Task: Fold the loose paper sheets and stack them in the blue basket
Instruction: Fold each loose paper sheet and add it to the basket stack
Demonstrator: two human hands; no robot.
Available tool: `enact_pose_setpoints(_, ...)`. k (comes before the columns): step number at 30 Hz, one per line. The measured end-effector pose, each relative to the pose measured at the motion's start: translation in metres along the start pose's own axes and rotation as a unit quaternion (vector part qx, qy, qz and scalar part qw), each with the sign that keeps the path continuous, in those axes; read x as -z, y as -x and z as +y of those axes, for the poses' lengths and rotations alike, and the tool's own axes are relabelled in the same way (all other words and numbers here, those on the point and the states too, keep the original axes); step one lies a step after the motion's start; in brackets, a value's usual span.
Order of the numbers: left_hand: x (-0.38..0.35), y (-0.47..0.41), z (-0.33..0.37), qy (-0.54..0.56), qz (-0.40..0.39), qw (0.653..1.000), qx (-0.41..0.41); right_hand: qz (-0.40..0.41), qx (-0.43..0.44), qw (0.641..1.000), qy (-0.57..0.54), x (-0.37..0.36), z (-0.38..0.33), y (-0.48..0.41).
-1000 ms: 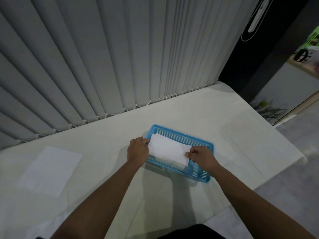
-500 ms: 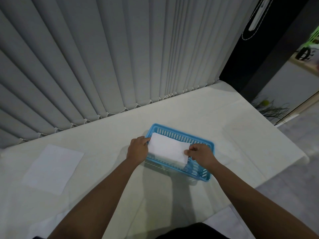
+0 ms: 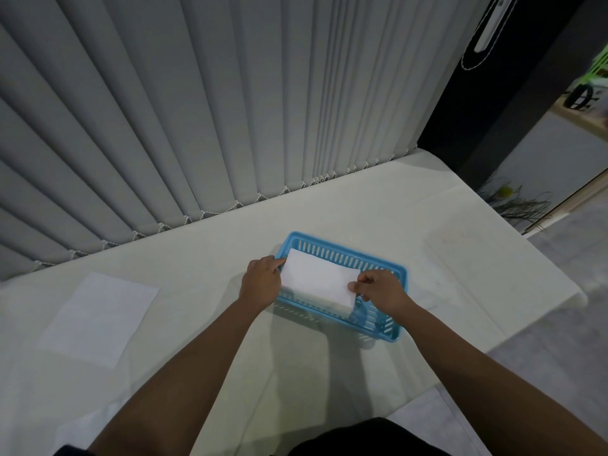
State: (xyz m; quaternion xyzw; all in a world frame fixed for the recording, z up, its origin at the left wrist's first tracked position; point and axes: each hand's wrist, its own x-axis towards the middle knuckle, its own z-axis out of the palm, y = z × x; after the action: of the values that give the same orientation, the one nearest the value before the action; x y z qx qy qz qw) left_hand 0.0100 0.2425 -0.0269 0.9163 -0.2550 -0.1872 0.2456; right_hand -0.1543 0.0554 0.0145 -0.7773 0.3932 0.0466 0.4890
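Folded paper lies over the blue basket and hides most of its floor. Whether it rests on anything beneath cannot be told, and the fingers under it are hidden. The left hand grips its 9 o'clock end and the right hand pinches its 3 o'clock end, thumb on top, both arms outstretched. A loose sheet lies flat at the basket's 9 o'clock.

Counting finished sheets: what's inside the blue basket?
A folded white paper, held at its ends by the left hand and right hand; anything beneath it is covered.
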Motion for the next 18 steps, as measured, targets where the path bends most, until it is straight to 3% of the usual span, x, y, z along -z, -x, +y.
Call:
enact_pose_setpoints(14, -0.002, -0.001, -0.003, 0.024, 0.015, 1.0, -0.008, 0.039, -0.012, 0.999, -0.009, -0.007, 0.004, 0.002)
enact_pose_setpoints(18, -0.001, 0.0, -0.002, 0.032, 0.019, 0.999, -0.008, 0.095, -0.023, 0.995, -0.032, -0.01, 0.009, 0.004)
